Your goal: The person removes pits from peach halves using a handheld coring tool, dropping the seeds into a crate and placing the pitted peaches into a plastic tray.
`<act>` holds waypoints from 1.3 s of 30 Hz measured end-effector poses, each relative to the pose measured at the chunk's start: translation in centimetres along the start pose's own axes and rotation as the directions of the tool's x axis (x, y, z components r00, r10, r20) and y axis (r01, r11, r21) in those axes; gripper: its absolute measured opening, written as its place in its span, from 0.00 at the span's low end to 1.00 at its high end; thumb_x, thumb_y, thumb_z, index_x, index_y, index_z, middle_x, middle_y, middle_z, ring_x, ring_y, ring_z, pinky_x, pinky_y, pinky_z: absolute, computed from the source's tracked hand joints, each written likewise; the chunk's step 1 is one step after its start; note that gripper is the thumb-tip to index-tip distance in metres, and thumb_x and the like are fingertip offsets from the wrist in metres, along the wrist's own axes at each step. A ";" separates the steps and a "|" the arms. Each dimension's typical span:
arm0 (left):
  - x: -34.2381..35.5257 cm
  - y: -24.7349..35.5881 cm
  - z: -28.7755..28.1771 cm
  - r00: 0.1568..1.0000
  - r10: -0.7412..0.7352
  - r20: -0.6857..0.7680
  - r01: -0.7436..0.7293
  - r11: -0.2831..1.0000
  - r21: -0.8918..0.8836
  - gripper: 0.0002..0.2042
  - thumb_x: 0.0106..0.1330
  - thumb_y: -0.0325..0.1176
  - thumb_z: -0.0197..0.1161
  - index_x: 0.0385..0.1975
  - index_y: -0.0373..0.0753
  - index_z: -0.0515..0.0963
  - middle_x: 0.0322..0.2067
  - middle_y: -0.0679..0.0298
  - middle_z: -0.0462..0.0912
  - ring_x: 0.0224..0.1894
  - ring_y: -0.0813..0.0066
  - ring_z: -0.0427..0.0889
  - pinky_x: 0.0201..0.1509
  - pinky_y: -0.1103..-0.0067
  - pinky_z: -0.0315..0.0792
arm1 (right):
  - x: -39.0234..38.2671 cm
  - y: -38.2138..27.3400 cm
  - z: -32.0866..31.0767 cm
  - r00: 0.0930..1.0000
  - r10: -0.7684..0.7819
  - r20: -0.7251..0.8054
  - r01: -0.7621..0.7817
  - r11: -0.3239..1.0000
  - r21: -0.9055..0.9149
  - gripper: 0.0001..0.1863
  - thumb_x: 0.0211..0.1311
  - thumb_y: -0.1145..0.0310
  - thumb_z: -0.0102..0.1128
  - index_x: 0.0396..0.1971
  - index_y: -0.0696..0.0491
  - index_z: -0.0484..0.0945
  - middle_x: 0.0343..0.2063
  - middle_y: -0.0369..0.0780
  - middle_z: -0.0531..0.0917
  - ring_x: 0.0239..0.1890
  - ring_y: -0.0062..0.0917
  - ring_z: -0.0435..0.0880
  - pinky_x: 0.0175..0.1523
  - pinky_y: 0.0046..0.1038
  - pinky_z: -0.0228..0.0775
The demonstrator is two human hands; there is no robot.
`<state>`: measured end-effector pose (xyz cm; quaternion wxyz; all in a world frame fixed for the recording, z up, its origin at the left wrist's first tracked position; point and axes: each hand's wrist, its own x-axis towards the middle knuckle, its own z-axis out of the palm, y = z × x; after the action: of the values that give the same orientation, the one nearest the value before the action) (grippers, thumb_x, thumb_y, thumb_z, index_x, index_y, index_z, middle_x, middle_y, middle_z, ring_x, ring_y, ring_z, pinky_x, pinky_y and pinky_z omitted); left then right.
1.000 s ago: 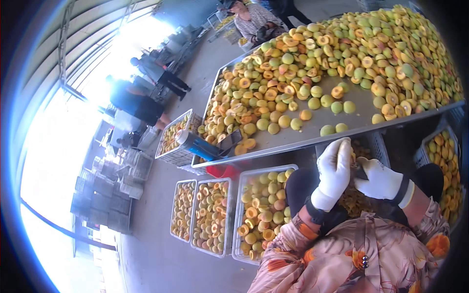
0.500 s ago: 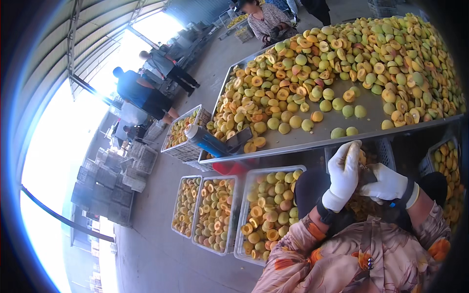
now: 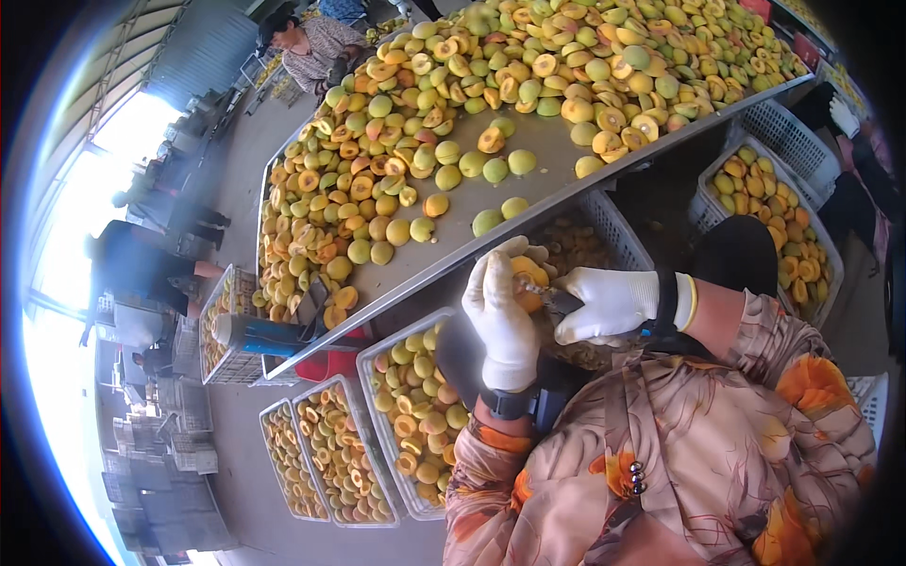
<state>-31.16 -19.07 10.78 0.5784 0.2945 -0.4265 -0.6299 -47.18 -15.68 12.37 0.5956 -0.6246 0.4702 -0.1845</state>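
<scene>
While your left fingers (image 3: 495, 286) pinch fruit (image 3: 528, 273) and right fingers (image 3: 578, 327) clasp a dark tool (image 3: 563, 301), loosening either grip could nick you.

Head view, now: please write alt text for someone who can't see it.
A person's white-gloved left hand holds an orange-yellow fruit piece, while the right hand grips a dark tool close to it. Beyond, a metal table bears a heap of fruit, many pieces halved; fruit-filled crates stand on the floor to the left.
</scene>
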 end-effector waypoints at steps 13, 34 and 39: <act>-0.4 -1.0 -0.9 0.988 0.142 0.064 -0.151 0.975 0.162 0.14 0.76 0.35 0.56 0.49 0.30 0.80 0.34 0.61 0.85 0.30 0.82 0.79 0.35 0.84 0.73 | -1.5 -2.9 0.0 0.997 0.070 0.044 -0.074 0.991 0.112 0.13 0.57 0.73 0.62 0.41 0.61 0.74 0.16 0.37 0.77 0.12 0.20 0.75 0.18 0.25 0.65; 0.6 -2.6 0.3 0.999 0.040 0.030 -0.035 0.990 -0.137 0.16 0.76 0.39 0.56 0.46 0.30 0.81 0.34 0.58 0.86 0.30 0.78 0.81 0.36 0.82 0.74 | -0.8 -0.1 -0.5 0.984 0.060 0.169 -0.141 0.842 0.520 0.22 0.58 0.75 0.60 0.52 0.61 0.70 0.16 0.35 0.74 0.13 0.20 0.74 0.19 0.25 0.65; 1.3 0.6 -1.1 0.993 0.094 0.076 -0.116 0.924 0.365 0.16 0.77 0.39 0.55 0.43 0.30 0.81 0.32 0.62 0.86 0.28 0.82 0.78 0.32 0.84 0.72 | 0.4 -2.1 -1.3 0.999 0.039 0.037 -0.041 0.998 0.056 0.15 0.59 0.70 0.63 0.42 0.62 0.75 0.13 0.35 0.75 0.12 0.20 0.74 0.19 0.25 0.64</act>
<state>-30.17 -20.57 10.93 0.5333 0.3563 -0.5687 -0.5151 -47.23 -17.09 14.43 0.6249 -0.6012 0.4665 -0.1747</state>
